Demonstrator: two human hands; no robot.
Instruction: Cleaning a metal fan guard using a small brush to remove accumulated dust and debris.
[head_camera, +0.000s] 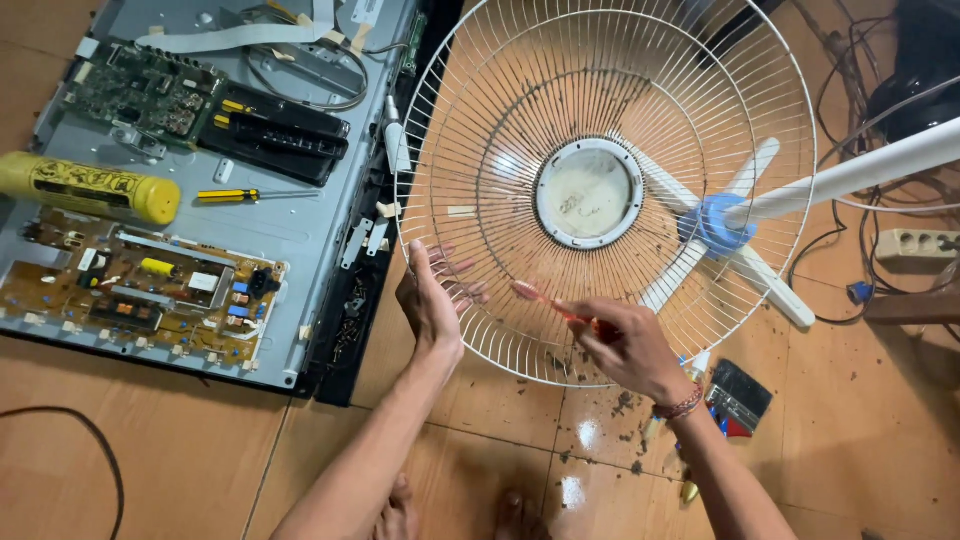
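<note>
The person's left hand (430, 300) grips the lower left rim of a white wire fan guard (600, 190), fingers curled through the wires from behind, apparently to keep the guard tilted up and steady over the floor. The right hand (625, 345) is closed around the handle of a toothbrush (545, 303) with a reddish handle, whose head points left and lies against the wires near the lower rim, a hold that suits scrubbing between the thin spokes. The guard fills the upper middle of the view, held above the brown tiled floor (180, 460) between the two forearms. It is a round cage of fine radial wires crossed by a few rings, with a pale round plate at its centre; dark grime clings to many wires, thickest toward the left and lower parts, and dark crumbs lie scattered on the tiles below it. Seen through the guard is a white fan stand (760, 200) with crossed feet and a blue collar. To the left lies an opened flat-screen television (200, 180), back panel off, its circuit boards exposed, with a yellow spray can (90, 187) and a yellow-handled screwdriver (245, 195) resting on it. A power strip (915, 243) sits at the right edge.
</note>
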